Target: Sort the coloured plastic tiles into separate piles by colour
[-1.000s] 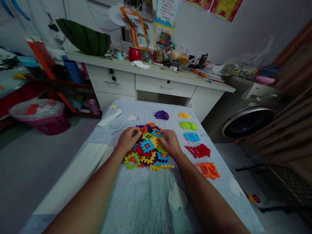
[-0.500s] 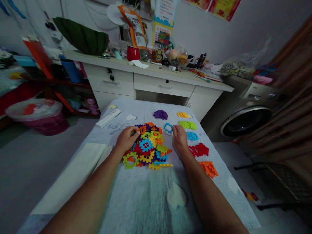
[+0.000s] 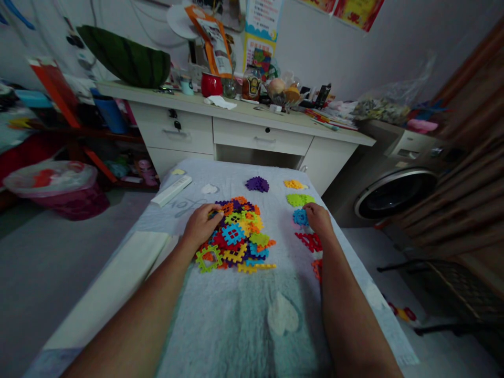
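My right grip [image 3: 319, 220] reaches to the blue pieces [image 3: 300, 217], right of the frame's center, its fingers narrow at their edge; I cannot tell whether a piece is pinched between them. My left grip [image 3: 202, 224] rests against the left edge of a mixed heap of toothed plastic pieces [image 3: 236, 236] at mid-frame, thumb and fingers curled close together, though I cannot tell whether they hold one.

Sorted by color around the heap on the cloth-covered surface [image 3: 220, 315] are purple pieces [image 3: 257, 184] above center and, down the right side, yellow pieces [image 3: 294, 184], green pieces [image 3: 300, 199], the blue, then red pieces [image 3: 308, 241] and orange pieces [image 3: 317, 269], the last two partly behind my right forearm.

Gray script on the cloth, left of center, seems to open with a capital L; the rest is unclear. A white box [image 3: 171, 191] nearby carries print too small to read. At the top of the frame, a blue-and-yellow wall sheet [image 3: 263, 21] bears lines of Chinese characters and a red-and-gold poster [image 3: 358, 13] hangs to its right, neither legible. Below them, the dark label on a jar [image 3: 252, 84] and the lettering on an orange pouch [image 3: 216, 42] are equally blurred.
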